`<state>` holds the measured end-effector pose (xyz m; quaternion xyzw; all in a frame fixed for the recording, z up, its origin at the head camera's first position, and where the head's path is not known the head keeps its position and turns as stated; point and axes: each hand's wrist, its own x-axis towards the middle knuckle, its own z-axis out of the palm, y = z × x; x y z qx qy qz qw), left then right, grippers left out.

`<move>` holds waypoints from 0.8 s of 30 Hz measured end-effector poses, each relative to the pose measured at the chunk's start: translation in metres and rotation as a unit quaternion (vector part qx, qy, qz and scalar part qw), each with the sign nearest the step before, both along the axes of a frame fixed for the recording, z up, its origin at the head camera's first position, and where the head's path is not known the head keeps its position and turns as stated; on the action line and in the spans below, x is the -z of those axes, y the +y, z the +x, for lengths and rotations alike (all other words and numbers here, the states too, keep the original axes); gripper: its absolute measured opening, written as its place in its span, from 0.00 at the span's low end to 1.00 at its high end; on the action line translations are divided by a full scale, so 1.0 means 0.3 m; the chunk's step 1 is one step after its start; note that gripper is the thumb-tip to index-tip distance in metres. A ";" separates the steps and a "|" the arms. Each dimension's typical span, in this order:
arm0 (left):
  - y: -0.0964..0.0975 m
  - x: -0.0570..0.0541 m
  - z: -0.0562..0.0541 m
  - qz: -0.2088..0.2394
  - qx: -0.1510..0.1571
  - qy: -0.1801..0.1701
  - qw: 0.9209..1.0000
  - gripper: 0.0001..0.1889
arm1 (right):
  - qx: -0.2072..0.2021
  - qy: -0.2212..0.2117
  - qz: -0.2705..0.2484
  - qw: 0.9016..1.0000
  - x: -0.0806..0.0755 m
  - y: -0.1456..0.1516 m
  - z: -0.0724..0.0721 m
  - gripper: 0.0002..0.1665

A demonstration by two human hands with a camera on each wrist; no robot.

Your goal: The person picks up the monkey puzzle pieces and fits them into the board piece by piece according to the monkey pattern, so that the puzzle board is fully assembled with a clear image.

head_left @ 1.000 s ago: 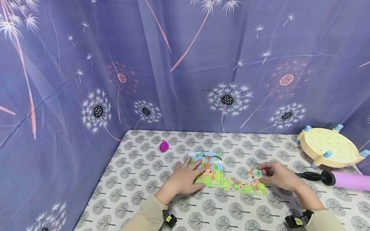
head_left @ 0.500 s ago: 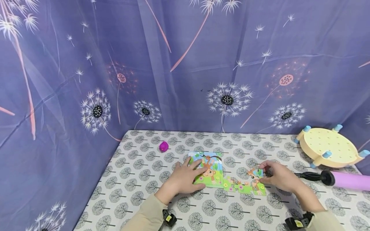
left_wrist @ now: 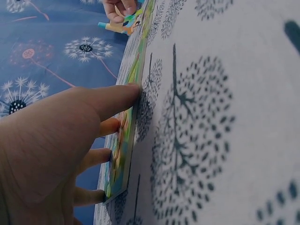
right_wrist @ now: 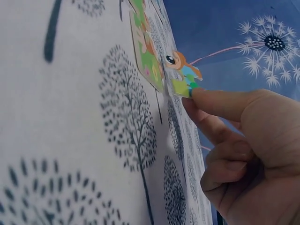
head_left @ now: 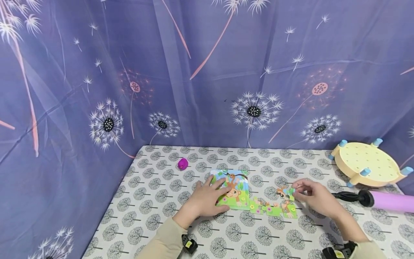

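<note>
My left hand (head_left: 207,199) lies with spread fingers across a flat monkey picture board (head_left: 240,198), its thumb touching the near edge in the left wrist view. Between thumb and forefinger, my right hand (head_left: 315,198) pinches a puzzle piece (right_wrist: 185,77) that shows a monkey's eye, an ear and green leaves. That piece is raised and tilted off the cloth in the right wrist view. Below it lies a row of joined puzzle pieces (head_left: 273,209), green with flowers, running right from the board. My left fingers hide part of the board's picture.
A purple rounded object (head_left: 183,164) sits at the back left. At the right stand a yellow stool-like toy with blue-tipped legs (head_left: 365,162) and a pink cylinder with a black handle (head_left: 392,201). Tree-patterned cloth (head_left: 234,233) covers the table, with a curtain (head_left: 207,108) behind.
The piece in my right hand has come up and away from the lower-right corner piece, and a gap now shows between them. My left hand has stayed on the board.
</note>
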<state>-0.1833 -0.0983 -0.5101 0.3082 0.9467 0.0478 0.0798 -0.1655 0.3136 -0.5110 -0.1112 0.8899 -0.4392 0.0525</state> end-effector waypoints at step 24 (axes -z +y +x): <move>-0.001 -0.002 -0.001 0.007 -0.004 -0.002 1.000 0.40 | 0.022 0.018 -0.027 0.999 -0.013 -0.218 -0.066 0.16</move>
